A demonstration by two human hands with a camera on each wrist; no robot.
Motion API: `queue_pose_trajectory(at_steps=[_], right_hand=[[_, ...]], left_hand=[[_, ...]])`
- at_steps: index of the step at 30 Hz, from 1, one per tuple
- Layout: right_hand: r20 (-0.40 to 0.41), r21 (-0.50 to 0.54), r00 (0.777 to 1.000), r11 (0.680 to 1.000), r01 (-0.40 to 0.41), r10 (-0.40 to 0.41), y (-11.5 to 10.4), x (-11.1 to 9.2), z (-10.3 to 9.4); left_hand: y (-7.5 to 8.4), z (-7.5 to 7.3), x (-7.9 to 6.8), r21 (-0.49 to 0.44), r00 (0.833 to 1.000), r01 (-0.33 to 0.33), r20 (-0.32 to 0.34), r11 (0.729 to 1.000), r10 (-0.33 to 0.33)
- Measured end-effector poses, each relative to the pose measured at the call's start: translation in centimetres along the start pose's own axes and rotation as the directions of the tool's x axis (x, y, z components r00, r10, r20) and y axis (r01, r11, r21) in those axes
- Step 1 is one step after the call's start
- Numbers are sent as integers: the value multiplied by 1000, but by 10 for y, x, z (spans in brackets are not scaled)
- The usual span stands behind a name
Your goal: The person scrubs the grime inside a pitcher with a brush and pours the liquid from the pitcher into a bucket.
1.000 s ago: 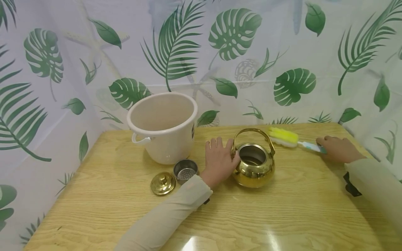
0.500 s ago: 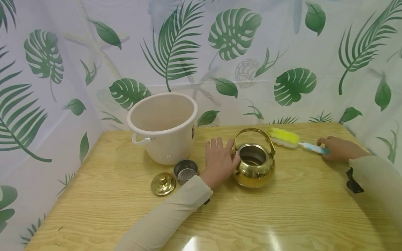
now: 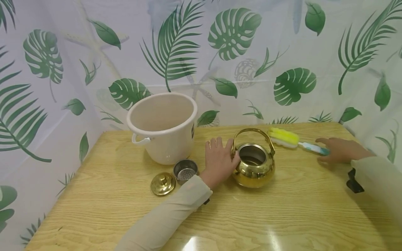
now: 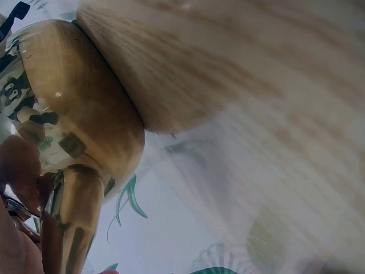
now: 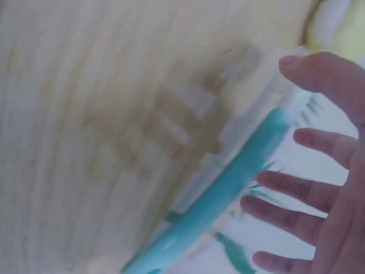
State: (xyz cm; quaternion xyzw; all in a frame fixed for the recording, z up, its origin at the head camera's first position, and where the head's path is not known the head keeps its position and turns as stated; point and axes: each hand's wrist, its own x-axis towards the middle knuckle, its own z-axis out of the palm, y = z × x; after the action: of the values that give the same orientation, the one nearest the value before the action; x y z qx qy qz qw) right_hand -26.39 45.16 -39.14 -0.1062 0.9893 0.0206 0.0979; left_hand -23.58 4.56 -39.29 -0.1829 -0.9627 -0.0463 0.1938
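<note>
My left hand lies over the left side of a brass teapot, its thumb on the shoulder. In the left wrist view, the teapot's spout runs between thumb and fingers. The teapot stands upright without its lid, its hoop handle raised. At the right, my right hand is spread beside the handle end of a cleaning brush with a yellow and white sponge head. In the right wrist view, straight, parted fingers show near the teal handle.
A cream bucket stands at the back left of the wooden table. Before it sit a metal strainer cup and the brass lid. A leaf-print curtain hangs behind the table.
My right hand has let go of the brush, its fingers now spread, and has drawn slightly right. The brush has shifted a little right. My left hand and the teapot have stayed put.
</note>
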Motion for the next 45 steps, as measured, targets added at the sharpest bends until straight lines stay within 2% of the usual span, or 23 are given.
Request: queue_pose_trajectory(at_steps=[5, 13, 16, 22, 30, 37, 40, 45], right_hand=[[-68, -69, 998, 997, -22, 17, -16, -10, -11], [-213, -128, 976, 992, 8, -36, -61, -31, -37], [-294, -126, 954, 992, 29, -65, -76, -36, -43], [-444, -131, 888, 989, 64, -116, -104, -43, -54], [-536, -88, 832, 990, 114, -143, -147, -47, -67], [-597, -114, 773, 976, 185, -216, -175, -42, -61], [-607, -114, 761, 973, 202, -229, -184, -41, -58], [-602, -95, 766, 973, 211, -225, -195, -38, -52]], left_hand=[[0, -1, 0, -6, 1000, 7, 20, 1000, -7], [0, 0, 0, -5, 1000, -1, 2, 1000, 1], [0, 0, 0, -8, 1000, -4, -4, 1000, 4], [1, 0, -1, -5, 999, -13, -29, 1000, 13], [0, 0, -1, 5, 1000, -7, -17, 1000, 7], [0, 1, -1, 3, 999, -6, -36, 1000, 6], [0, 1, -2, 0, 999, -7, -47, 1000, 7], [1, 1, -2, 0, 998, -8, -66, 1000, 8]])
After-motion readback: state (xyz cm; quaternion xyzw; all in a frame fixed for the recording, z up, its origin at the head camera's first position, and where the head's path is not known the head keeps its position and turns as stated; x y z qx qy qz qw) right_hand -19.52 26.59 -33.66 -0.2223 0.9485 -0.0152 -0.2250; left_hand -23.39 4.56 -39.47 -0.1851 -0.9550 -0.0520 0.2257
